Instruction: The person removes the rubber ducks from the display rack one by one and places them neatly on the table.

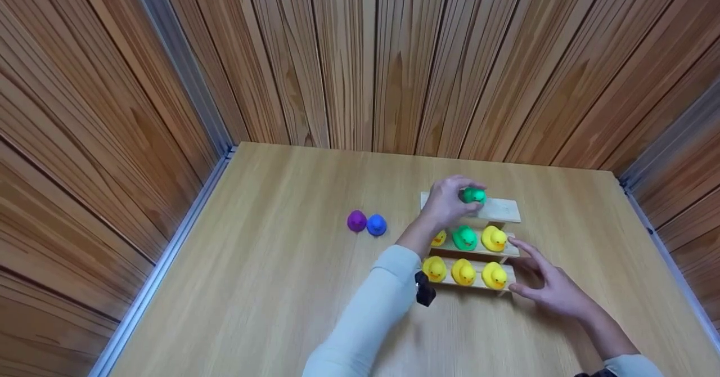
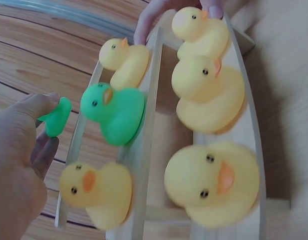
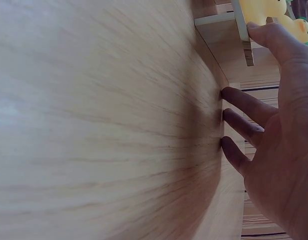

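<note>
My left hand [image 1: 448, 201] pinches a green toy duck [image 1: 475, 196] between thumb and fingers over the top step of a three-step wooden rack [image 1: 503, 210]. On the middle step, a green duck [image 1: 464, 238] sits between two yellow ducks; the left one is partly hidden behind my wrist in the head view. Three yellow ducks [image 2: 214, 185] line the lowest step. At the rack's right end is my right hand [image 1: 554, 287], its thumb [image 3: 266, 35] touching the end of a step and other fingertips resting on the table.
Left of the rack, a purple duck [image 1: 356, 221] and a blue duck [image 1: 376, 225] stand side by side on the wooden table [image 1: 253, 287]. Wood-plank walls [image 1: 349, 62] rise behind and at both sides, with metal rails [image 1: 163, 259] along the side edges.
</note>
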The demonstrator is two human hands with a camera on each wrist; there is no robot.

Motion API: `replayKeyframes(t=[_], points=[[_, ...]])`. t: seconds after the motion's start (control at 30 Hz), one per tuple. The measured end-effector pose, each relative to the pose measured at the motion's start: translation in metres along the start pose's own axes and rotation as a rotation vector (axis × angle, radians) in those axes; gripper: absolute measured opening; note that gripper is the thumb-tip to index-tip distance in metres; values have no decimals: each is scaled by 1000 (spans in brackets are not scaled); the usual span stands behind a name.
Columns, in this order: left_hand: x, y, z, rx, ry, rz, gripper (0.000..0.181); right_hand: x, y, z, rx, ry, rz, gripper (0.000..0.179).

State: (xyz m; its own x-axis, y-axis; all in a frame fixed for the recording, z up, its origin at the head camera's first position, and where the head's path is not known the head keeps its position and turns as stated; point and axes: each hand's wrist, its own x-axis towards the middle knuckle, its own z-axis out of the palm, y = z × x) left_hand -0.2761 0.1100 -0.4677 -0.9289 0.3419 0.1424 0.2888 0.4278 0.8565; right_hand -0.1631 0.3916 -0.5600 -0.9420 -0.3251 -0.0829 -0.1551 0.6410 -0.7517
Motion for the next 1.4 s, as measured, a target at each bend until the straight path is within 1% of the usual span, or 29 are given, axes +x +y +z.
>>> replayKeyframes(t=[0.17, 0.33, 0.4, 0.53, 0.63, 0.8, 0.93, 1.07, 1.13, 1.23, 1.4], points=[[-1, -5, -11, -4, 16, 35, 33, -1, -1, -1, -18, 9, 6, 95], [-2, -8, -23, -24, 23, 31, 33, -2, -3, 0, -82, 36, 7, 95], [-3, -9, -29, -40, 25, 33, 33, -1, -3, 1, -75, 36, 1, 95], [-3, -16, -41, -40, 38, 43, 33, -1, -3, 1, -21, 25, -11, 95], [-5, -24, -50, -17, 52, 42, 34, -1, -2, 1, 2, 19, -8, 96], [-10, -35, -66, 2, 74, 28, 35, -1, -3, 2, 3, 20, -13, 97], [-14, -44, -78, 1, 94, 24, 36, -2, -4, 0, 2, 21, -16, 97], [-16, -55, -88, -17, 130, 41, 35, -2, -4, -1, 4, 18, -5, 97], [-16, -61, -93, -27, 144, 47, 34, -2, -3, -1, -1, 18, -4, 97], [-18, -71, -101, -48, 165, 51, 32, -1, -2, 0, -38, 30, -7, 96], [-25, -87, -118, -50, 195, 23, 31, 1, 0, 2, -71, 43, -21, 95]])
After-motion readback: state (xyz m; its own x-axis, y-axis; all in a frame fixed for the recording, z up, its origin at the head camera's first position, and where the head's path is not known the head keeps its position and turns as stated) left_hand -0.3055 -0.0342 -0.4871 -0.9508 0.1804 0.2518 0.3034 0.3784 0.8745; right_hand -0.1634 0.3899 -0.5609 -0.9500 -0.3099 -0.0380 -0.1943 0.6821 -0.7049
